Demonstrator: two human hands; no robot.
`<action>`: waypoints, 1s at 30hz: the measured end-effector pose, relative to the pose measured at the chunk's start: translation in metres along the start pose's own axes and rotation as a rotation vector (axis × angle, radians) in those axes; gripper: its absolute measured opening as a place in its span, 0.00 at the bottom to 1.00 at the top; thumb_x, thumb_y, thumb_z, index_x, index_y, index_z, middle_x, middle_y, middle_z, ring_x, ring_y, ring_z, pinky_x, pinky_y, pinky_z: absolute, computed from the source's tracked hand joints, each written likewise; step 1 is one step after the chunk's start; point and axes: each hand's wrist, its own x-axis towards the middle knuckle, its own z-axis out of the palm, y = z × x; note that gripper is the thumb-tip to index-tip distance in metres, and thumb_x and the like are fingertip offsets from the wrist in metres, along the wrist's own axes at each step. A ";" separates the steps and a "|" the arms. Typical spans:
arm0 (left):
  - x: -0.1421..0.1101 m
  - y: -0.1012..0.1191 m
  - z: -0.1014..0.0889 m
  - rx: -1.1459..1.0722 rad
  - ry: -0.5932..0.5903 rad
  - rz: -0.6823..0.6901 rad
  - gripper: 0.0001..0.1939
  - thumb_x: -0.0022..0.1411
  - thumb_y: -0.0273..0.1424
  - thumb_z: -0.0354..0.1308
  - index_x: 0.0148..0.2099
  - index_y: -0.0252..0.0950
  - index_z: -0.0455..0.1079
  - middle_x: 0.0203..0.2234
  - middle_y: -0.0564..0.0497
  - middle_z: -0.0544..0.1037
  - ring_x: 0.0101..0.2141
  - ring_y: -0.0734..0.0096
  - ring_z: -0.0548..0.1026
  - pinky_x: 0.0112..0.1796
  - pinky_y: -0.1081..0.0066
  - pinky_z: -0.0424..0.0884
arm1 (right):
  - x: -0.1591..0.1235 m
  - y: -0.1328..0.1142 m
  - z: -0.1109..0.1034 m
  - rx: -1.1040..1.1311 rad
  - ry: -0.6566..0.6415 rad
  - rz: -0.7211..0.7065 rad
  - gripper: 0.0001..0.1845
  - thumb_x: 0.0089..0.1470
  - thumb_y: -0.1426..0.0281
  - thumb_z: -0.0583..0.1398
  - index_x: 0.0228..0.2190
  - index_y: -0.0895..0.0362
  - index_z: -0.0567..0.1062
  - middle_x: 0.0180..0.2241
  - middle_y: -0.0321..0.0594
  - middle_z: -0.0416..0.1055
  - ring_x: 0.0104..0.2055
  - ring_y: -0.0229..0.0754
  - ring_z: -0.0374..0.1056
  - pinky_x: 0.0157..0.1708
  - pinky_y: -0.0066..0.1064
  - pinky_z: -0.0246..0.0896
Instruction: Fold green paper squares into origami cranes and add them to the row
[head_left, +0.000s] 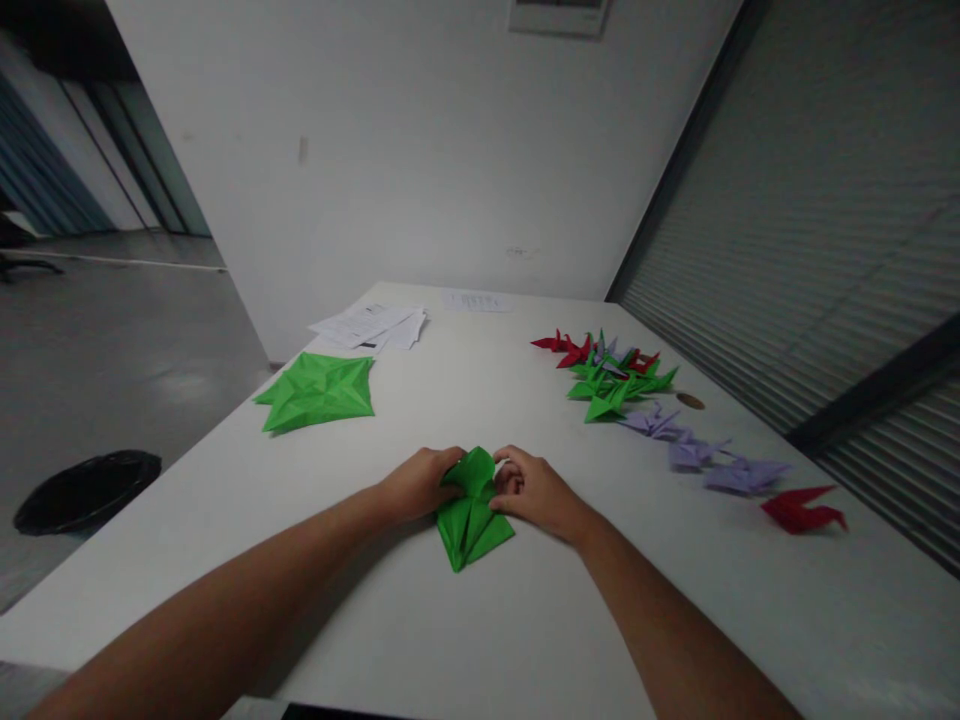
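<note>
A partly folded sheet of green origami paper [469, 515] lies on the white table in front of me, its narrow point towards me and its far flap curling up. My left hand [424, 485] grips its left edge, thumb on top and fingers at the far side. On the other side my right hand [536, 492] has curled fingers, with thumb and forefinger at the paper's right edge. The fingertips of that hand partly hide the edge between them.
Creased green sheets [322, 390] lie at the left, with printed papers [371, 325] behind them. Folded cranes in green [611, 390], purple [742, 475] and red [802, 510] line the right side, near a brown disc [690, 401]. A black-lined bin [86, 490] stands on the floor.
</note>
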 end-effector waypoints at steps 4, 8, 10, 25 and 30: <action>0.000 0.000 0.000 -0.029 -0.004 0.012 0.19 0.57 0.26 0.64 0.52 0.39 0.73 0.33 0.55 0.80 0.33 0.67 0.76 0.34 0.73 0.65 | 0.002 -0.002 0.001 -0.021 -0.020 0.024 0.28 0.41 0.79 0.70 0.46 0.56 0.74 0.28 0.30 0.73 0.27 0.37 0.67 0.25 0.26 0.58; 0.001 0.001 -0.001 -0.031 -0.002 0.017 0.20 0.58 0.26 0.65 0.53 0.39 0.73 0.34 0.54 0.81 0.34 0.66 0.78 0.34 0.73 0.66 | 0.003 -0.007 0.002 -0.085 -0.040 0.019 0.21 0.42 0.79 0.70 0.41 0.56 0.77 0.29 0.32 0.75 0.30 0.39 0.69 0.28 0.27 0.60; 0.001 0.003 -0.001 -0.029 -0.001 0.019 0.20 0.58 0.26 0.65 0.53 0.39 0.73 0.34 0.54 0.81 0.34 0.66 0.78 0.35 0.73 0.66 | 0.003 -0.008 0.003 -0.140 -0.026 0.002 0.17 0.43 0.79 0.69 0.37 0.57 0.77 0.30 0.33 0.76 0.32 0.39 0.70 0.30 0.27 0.61; -0.034 0.030 -0.024 0.303 0.098 0.366 0.04 0.68 0.29 0.55 0.42 0.38 0.71 0.36 0.49 0.78 0.33 0.68 0.77 0.35 0.70 0.72 | 0.003 -0.014 0.006 -0.287 0.014 -0.037 0.09 0.48 0.80 0.65 0.33 0.58 0.79 0.32 0.37 0.79 0.34 0.42 0.72 0.34 0.28 0.61; -0.049 0.062 0.002 0.546 -0.145 0.422 0.16 0.68 0.37 0.58 0.53 0.34 0.72 0.48 0.40 0.80 0.35 0.59 0.81 0.30 0.65 0.76 | 0.004 -0.014 0.006 -0.320 0.029 -0.023 0.08 0.47 0.81 0.65 0.30 0.58 0.78 0.29 0.36 0.77 0.32 0.40 0.70 0.32 0.28 0.59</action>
